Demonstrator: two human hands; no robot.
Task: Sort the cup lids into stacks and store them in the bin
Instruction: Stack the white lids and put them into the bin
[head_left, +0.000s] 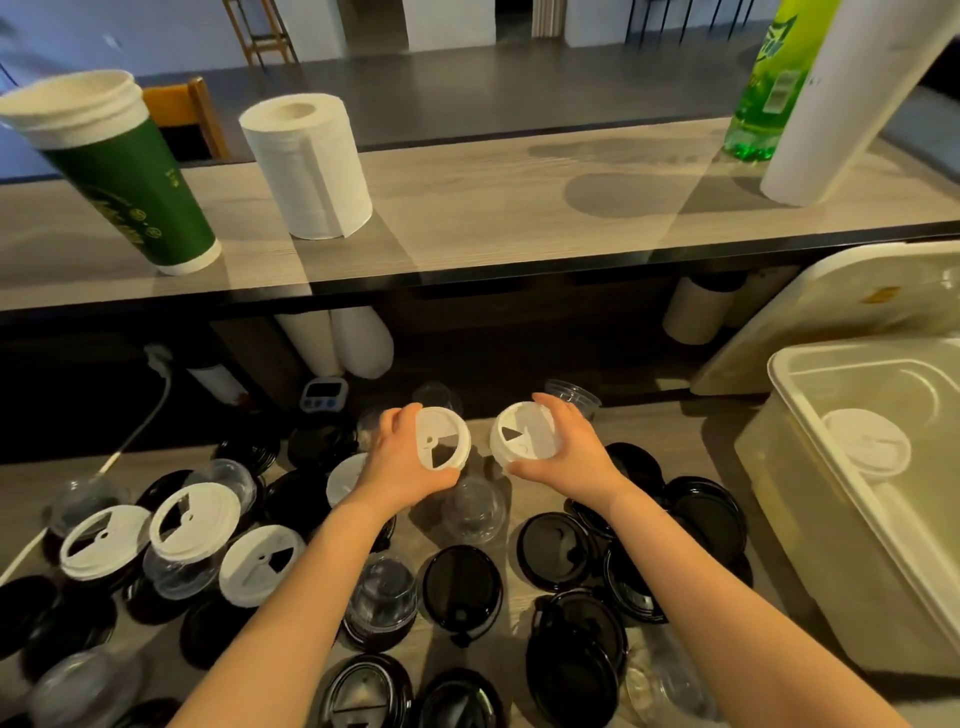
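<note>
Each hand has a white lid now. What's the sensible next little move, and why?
Probably bring the left hand and its white lid across to nest with the lid in the right hand: both look alike, and the bin already holds one.

Bin (852, 525) cut off by right picture edge. Green bottle (769, 88) top out of frame, partly hidden behind white roll (852, 104). Black lids (457, 701) at worktop near edge cropped. Timer (323, 395) display unreadable.
</note>
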